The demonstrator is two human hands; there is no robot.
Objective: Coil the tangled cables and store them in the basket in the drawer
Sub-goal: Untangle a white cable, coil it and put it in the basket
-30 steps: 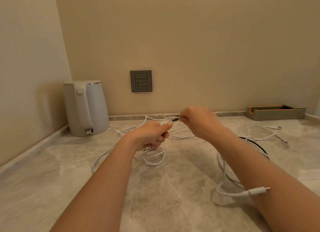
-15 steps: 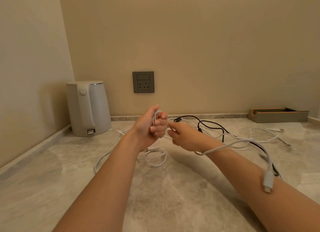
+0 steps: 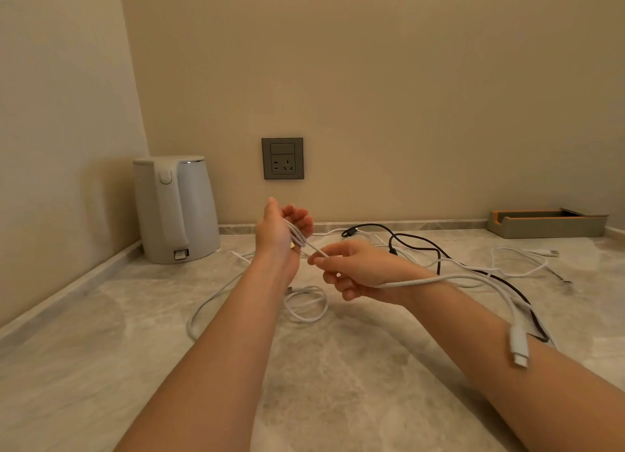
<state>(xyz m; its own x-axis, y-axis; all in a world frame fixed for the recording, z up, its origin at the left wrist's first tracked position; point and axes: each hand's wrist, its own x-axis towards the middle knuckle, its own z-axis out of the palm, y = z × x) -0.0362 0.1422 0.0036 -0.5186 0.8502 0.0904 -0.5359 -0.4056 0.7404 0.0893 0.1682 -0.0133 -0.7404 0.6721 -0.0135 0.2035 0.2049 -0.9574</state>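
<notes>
Okay so left grip (image 3: 282, 230) has white cable (image 3: 517, 341) loops round its half-curled fingers (image 3: 302, 217), right grip (image 3: 353, 270) pinching the strand.

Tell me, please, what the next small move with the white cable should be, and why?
Probably carry the right hand round the left hand to lay one more turn. The left hand holds a few loops of the white cable, the right hand pinches it just beside them, and a long slack run drapes over the right forearm, ending in its connector.
</notes>
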